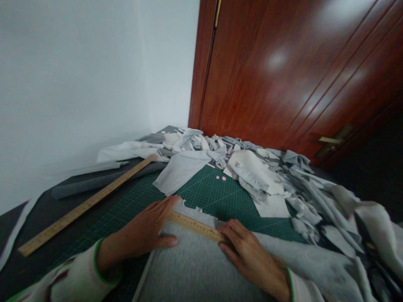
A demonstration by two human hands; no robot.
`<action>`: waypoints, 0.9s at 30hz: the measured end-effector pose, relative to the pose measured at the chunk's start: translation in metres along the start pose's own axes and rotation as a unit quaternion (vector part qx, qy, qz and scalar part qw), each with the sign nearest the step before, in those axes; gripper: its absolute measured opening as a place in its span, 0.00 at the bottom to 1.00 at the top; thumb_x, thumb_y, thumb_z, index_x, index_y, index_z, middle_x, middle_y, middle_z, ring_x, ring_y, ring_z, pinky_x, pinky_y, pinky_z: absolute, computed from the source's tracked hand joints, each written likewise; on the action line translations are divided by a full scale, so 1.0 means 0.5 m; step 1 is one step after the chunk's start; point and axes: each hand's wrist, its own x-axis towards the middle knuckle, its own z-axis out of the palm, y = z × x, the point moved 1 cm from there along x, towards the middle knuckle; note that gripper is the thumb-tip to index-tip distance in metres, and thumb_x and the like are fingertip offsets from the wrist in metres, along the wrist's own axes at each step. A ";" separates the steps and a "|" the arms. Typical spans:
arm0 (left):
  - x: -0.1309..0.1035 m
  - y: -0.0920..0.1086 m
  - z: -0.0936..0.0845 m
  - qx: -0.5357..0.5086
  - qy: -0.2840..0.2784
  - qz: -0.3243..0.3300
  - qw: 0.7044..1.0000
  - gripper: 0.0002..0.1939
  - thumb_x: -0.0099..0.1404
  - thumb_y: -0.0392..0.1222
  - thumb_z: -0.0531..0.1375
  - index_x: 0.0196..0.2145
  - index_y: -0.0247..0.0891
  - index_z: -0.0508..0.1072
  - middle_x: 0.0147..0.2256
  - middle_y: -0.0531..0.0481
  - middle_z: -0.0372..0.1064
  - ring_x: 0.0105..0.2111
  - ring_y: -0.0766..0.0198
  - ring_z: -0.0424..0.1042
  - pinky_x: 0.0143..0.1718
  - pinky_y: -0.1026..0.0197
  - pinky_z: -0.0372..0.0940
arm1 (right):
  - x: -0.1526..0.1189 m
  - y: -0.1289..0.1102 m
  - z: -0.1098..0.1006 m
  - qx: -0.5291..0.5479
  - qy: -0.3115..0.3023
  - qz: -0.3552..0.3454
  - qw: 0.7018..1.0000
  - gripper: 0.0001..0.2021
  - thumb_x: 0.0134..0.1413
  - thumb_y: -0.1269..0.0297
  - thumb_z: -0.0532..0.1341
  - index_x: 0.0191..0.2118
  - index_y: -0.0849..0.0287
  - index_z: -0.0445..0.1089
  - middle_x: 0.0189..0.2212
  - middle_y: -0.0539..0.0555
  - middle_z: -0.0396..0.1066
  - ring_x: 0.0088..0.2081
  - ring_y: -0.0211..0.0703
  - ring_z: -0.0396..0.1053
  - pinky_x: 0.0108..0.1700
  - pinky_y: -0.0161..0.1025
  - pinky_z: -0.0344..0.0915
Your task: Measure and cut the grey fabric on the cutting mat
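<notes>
A short wooden ruler (pixel 195 225) lies across a piece of grey cloth (pixel 192 264), near its ragged far edge. My left hand (pixel 146 226) rests at the ruler's left end, fingers stretched forward and thumb spread apart on the cloth. At the other end, my right hand (pixel 248 256) has bent fingers and thumb closed about the ruler's tip. Its palm hides part of the cloth. Under the cloth is a green cutting mat (pixel 220 195) with a fine grid.
A long wooden ruler (pixel 88 203) lies slantwise at the left, beside rolled dark cloth (pixel 103 182). Fabric scraps (pixel 217 149) heap along the back and right. Two small pink discs (pixel 223 178) sit on the mat. A white wall (pixel 78 84) and brown door (pixel 261 75) stand behind.
</notes>
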 end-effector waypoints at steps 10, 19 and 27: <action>-0.004 -0.036 -0.045 -0.077 -0.076 0.012 0.994 0.59 0.56 0.72 0.59 0.70 0.36 0.38 0.69 0.33 0.42 0.68 0.46 0.47 0.65 0.45 0.49 | 0.022 0.007 0.038 -0.009 0.081 -0.078 0.994 0.16 0.64 0.74 0.55 0.54 0.55 0.68 0.44 0.57 0.65 0.45 0.49 0.66 0.48 0.50 0.69; -0.023 0.083 0.005 0.008 -0.012 0.153 0.988 0.45 0.69 0.60 0.55 0.71 0.44 0.33 0.70 0.42 0.42 0.68 0.49 0.46 0.65 0.43 0.52 | 0.024 0.003 0.035 -0.010 0.078 -0.092 0.993 0.18 0.65 0.74 0.54 0.57 0.55 0.67 0.46 0.58 0.66 0.48 0.48 0.65 0.51 0.49 0.69; -0.011 0.097 0.034 0.095 0.054 0.175 0.979 0.44 0.67 0.54 0.60 0.71 0.42 0.41 0.68 0.44 0.48 0.64 0.47 0.57 0.61 0.45 0.61 | -0.046 0.036 0.000 -0.077 0.079 -0.022 0.994 0.16 0.63 0.74 0.56 0.55 0.57 0.68 0.46 0.57 0.70 0.48 0.51 0.68 0.52 0.53 0.71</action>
